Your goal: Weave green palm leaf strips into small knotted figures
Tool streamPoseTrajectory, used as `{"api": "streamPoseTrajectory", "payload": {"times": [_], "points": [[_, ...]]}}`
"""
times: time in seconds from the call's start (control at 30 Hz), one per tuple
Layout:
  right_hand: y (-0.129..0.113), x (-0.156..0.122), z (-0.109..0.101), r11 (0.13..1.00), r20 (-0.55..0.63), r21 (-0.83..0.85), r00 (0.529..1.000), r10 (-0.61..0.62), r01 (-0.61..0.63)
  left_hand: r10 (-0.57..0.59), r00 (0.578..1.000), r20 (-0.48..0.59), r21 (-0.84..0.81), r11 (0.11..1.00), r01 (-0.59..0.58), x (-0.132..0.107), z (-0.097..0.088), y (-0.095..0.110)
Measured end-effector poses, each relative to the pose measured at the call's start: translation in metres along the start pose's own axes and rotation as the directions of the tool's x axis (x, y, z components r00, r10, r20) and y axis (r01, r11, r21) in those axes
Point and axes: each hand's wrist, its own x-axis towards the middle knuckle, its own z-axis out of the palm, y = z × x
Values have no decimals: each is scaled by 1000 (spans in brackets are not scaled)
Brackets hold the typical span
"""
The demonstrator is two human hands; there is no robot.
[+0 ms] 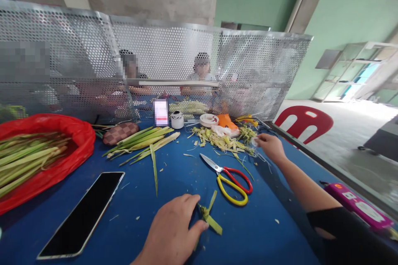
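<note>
My left hand (174, 227) rests low in the middle, thumb and fingers closed on a small folded green leaf strip (205, 214) with ends sticking out. Farther off to the right, my right hand (271, 145) pinches fine white thread (255, 142) at the edge of a heap of pale green leaf scraps (222, 138). Between the hands lie scissors (224, 169), blades parted, with one red and one yellow handle. A bundle of long green leaf strips (139, 143) lies beyond my left hand.
A red plastic bag (88, 136) of leaves stands left, near a black-screened phone (82, 215). A lit phone (161, 112), white jar (177, 120) and tape roll (209, 120) line the perforated metal screen (168, 49). People sit behind it. A purple box (357, 205) lies right.
</note>
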Motion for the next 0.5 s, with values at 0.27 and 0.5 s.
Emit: {"api": "streamPoseTrajectory", "payload": {"times": [0.27,0.5], "points": [[13,4,-53,985,-464,173,883,72,11,-3,1000,-7,17,1000,3,0,-1,0],[34,-11,-91,982,-563,-143,826,19,-120,-5,1000,-8,70,998,5,0,-2,2]]}}
